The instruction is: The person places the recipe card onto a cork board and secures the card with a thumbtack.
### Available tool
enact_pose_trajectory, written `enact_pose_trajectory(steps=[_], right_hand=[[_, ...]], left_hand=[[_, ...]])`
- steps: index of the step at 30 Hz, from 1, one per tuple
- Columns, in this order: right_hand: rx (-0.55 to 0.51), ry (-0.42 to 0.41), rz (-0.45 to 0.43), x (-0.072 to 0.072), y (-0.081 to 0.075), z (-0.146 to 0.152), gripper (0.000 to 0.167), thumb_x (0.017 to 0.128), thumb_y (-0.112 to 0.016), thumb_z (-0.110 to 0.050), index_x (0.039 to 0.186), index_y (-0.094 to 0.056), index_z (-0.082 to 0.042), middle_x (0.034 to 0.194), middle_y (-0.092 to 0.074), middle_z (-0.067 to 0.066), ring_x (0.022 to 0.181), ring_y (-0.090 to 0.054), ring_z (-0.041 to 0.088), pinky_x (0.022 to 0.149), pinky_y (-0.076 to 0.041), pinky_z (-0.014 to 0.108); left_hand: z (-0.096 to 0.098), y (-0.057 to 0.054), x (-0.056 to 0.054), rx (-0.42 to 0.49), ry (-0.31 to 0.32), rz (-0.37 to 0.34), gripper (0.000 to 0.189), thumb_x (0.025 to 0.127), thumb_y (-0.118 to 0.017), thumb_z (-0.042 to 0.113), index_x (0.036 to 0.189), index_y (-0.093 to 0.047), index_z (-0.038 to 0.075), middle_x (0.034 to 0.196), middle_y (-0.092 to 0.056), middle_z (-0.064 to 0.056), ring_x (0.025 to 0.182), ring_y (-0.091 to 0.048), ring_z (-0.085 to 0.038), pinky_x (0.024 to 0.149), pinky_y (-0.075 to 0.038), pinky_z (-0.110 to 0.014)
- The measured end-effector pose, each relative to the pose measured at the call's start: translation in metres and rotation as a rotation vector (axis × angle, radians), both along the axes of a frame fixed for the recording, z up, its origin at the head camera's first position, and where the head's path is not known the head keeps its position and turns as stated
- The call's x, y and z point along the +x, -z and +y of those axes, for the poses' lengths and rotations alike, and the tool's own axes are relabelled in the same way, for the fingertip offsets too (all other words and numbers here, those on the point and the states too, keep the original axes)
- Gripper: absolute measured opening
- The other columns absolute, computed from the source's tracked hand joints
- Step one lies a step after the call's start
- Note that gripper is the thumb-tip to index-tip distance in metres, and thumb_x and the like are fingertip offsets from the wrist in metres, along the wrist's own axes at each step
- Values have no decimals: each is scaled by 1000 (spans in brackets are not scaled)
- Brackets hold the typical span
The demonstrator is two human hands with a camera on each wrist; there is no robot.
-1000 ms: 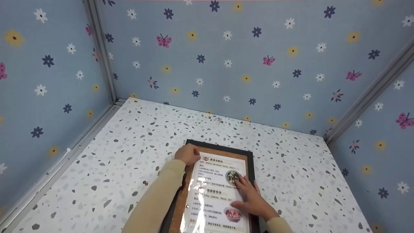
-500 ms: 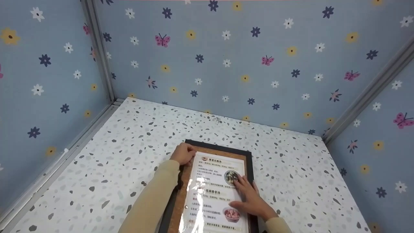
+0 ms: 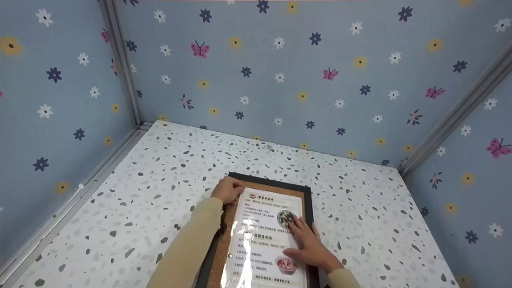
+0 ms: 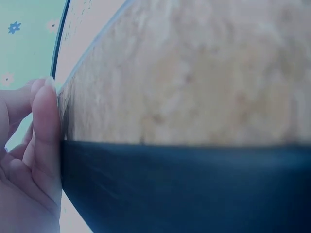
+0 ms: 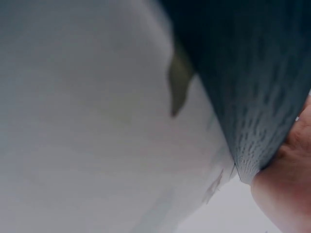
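Observation:
A clear-covered recipe sheet (image 3: 260,224) with printed text and food pictures lies on a cork board (image 3: 218,264) with a black frame (image 3: 280,183). My left hand (image 3: 228,190) is at the sheet's upper left corner, its fingers bent. In the left wrist view its fingertips (image 4: 46,90) come together by the sheet's edge; whatever lies between them is hidden. Spread fingers of my right hand (image 3: 308,244) rest on the sheet's right side, by the soup picture (image 3: 285,219). A small round fastener-like dot (image 3: 230,255) shows on the sheet's left edge.
The board lies on a white speckled table (image 3: 360,216). Two small dark round things (image 3: 177,227) are left of the board, beside my left sleeve (image 3: 188,244). Blue flowered panels (image 3: 260,56) wall in the back and both sides.
My left hand has shifted slightly left at the sheet's upper corner, baring a little more of the sheet there. The right hand stays in place. The head view has drifted slightly.

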State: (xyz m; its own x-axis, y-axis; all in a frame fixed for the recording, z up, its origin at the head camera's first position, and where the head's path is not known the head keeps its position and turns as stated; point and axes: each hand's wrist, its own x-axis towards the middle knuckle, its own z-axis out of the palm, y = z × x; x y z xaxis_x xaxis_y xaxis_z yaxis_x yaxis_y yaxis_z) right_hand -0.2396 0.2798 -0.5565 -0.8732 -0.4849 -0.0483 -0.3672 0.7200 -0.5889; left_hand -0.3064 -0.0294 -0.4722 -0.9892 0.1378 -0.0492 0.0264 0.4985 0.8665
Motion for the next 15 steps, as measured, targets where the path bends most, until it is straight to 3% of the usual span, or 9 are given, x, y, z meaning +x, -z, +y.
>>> enact_pose_trajectory(steps=[2,3,4,5,8,15], right_hand=[[-1,-1,-1,0,0,0,89,87,-70,-51,151,-35,0,161,-17,22,147,-5,44,109,7,66],[-2,0,-2,0,0,0,89,87,-70,-51,151,-35,0,161,-17,22,147,-5,44,110,7,66],[0,2,-4,0,1,0,89,87,-70,-51,151,-35,0,161,-17,21,147,-5,44,110,7,66],[1,4,-6,0,1,0,89,87,-70,-52,151,-35,-1,161,-17,21,147,-5,43,110,7,65],[5,9,-7,1,1,1,90,86,-70,-53,151,-36,-1,161,-17,20,147,-5,43,110,7,64],[7,10,-4,0,2,0,90,86,-70,-53,151,-36,0,161,-17,20,148,-5,42,110,7,65]], left_hand=[[-6,49,-39,-21,22,-18,21,99,-58,9,111,-71,-2,63,-60,-10,42,-52,-10,43,-47,-26],[-9,66,-52,2,51,-5,20,98,-59,10,109,-72,-1,64,-61,-9,43,-54,-10,45,-49,-27],[-8,67,-55,-5,41,-20,19,97,-59,10,107,-72,-1,63,-62,-9,44,-55,-10,45,-50,-27],[-8,76,-61,-9,34,-9,17,96,-61,10,104,-73,1,62,-62,-7,43,-56,-11,43,-49,-26],[-3,77,-65,-61,-4,-2,13,94,-64,10,97,-75,4,64,-63,-6,43,-55,-11,42,-47,-26],[4,65,-65,-180,-53,-29,12,92,-66,9,92,-77,7,69,-66,-3,45,-54,-11,46,-46,-27]])
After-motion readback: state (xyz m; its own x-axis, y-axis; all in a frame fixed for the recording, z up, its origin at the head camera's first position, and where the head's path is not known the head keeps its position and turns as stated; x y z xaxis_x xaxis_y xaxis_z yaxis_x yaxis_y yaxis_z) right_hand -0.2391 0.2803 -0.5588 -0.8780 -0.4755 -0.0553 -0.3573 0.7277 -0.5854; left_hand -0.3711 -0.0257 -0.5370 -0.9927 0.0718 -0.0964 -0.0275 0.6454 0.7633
